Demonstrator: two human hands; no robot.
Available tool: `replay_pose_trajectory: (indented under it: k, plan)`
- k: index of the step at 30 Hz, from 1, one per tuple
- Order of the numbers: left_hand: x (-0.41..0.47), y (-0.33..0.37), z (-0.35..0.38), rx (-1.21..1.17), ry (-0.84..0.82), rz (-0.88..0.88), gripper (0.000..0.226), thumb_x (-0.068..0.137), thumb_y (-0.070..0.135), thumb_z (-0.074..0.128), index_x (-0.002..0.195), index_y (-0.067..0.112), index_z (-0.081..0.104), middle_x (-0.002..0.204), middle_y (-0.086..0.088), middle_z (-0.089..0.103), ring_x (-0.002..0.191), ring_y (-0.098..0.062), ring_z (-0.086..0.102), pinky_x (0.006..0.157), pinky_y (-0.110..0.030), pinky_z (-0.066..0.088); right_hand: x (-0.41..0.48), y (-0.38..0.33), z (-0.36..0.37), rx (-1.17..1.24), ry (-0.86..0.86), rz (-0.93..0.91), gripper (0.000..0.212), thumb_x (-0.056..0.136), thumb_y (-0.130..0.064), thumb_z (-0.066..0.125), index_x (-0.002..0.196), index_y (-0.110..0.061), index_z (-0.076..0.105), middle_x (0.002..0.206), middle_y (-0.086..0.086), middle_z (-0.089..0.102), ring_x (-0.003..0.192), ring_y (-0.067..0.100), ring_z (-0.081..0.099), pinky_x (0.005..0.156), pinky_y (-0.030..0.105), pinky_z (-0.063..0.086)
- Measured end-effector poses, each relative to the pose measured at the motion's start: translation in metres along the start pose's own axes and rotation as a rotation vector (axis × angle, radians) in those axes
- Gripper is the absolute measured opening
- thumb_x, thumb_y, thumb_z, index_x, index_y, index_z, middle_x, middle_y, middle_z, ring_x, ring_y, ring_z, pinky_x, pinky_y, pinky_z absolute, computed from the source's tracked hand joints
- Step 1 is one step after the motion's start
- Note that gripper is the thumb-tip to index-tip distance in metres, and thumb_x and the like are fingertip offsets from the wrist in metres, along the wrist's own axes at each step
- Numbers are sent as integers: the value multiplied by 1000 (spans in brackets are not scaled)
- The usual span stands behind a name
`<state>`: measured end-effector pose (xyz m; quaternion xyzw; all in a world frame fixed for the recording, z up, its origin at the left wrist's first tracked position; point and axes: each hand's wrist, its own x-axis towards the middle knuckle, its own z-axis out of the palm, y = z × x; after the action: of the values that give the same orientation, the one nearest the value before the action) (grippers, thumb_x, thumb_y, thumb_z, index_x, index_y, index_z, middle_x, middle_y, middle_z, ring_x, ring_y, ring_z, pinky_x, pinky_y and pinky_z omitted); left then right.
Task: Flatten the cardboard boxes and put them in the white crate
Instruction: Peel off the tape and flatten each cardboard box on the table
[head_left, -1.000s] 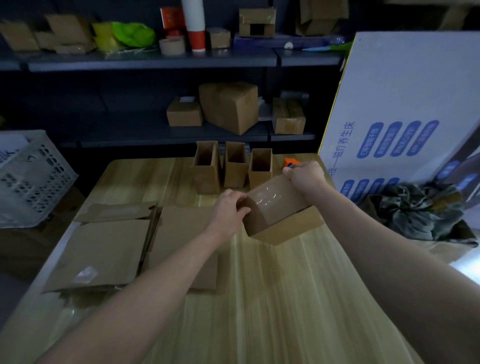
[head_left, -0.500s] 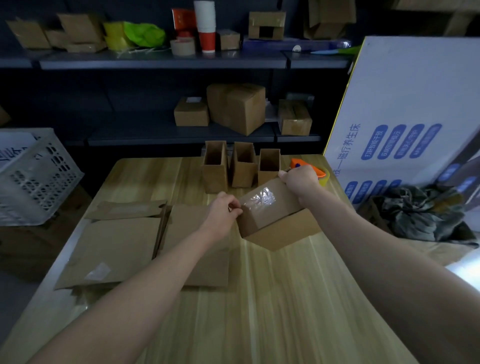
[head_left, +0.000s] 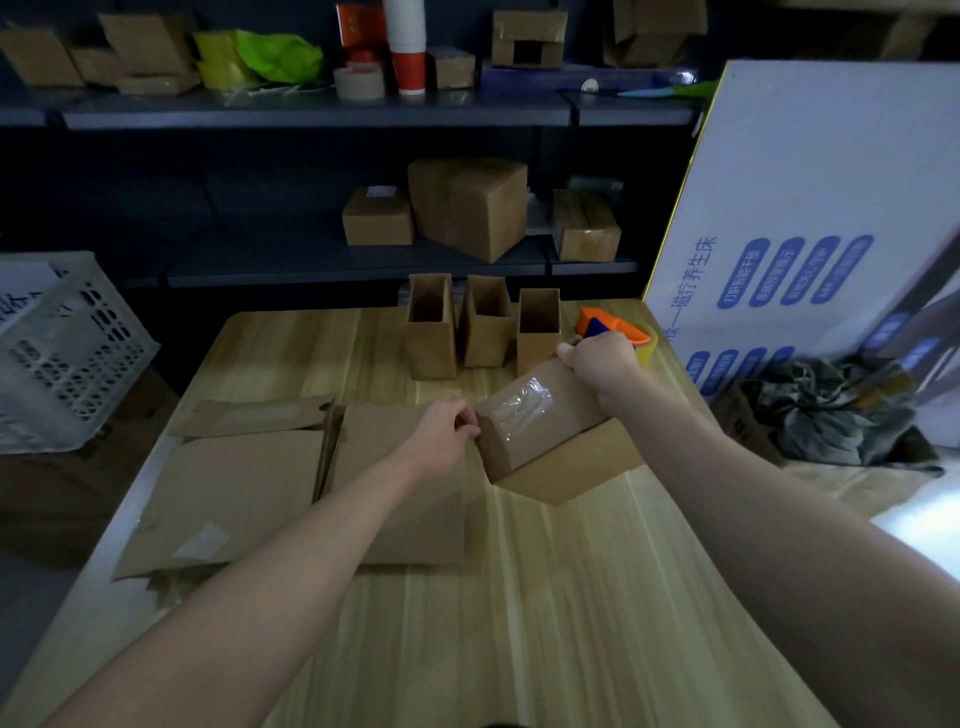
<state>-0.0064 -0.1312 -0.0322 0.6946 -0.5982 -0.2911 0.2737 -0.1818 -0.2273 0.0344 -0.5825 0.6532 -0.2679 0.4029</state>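
A taped brown cardboard box is tilted above the wooden table, with clear tape shining across its top face. My right hand grips its far upper corner. My left hand has its fingers curled at the box's near left edge, pinching there at the end of the tape. Three open small boxes stand upright in a row at the table's back. Flattened cardboard sheets lie on the table's left half. The white crate stands off the table at the far left.
An orange tape dispenser lies behind my right hand near the table's back right corner. A large white printed carton leans at the right, above a bundle of dark cloth. Dark shelves behind hold more boxes, tape and cups.
The box has turned a little, its taped face now more toward me. My left hand has shifted from cupping the box's side to pinching at its left edge. My right hand keeps its grip.
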Motion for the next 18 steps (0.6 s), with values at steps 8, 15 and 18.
replay_pose_trajectory:
  k: [8,15,18]
  plan:
    - [-8,0,-1,232,-47,126,14,88,10,55,78,15,46,86,2,43,71,-14,43,67,-30,43,-1,16,2,50,-23,103,17,90,-22,60,102,-11,58,121,14,62,63,8,47,60,25,46]
    - [-12,4,2,-108,-12,71,20,84,0,59,78,16,48,79,-2,51,72,-14,47,67,-28,42,-8,19,3,79,-1,111,16,90,-24,59,101,-13,59,120,12,63,61,6,47,52,18,43]
    - [-12,6,4,-220,-4,-45,10,85,9,66,89,12,57,86,-3,58,76,-13,51,67,-20,43,-9,20,5,82,22,103,16,90,-24,59,101,-13,59,119,12,63,59,5,46,45,13,41]
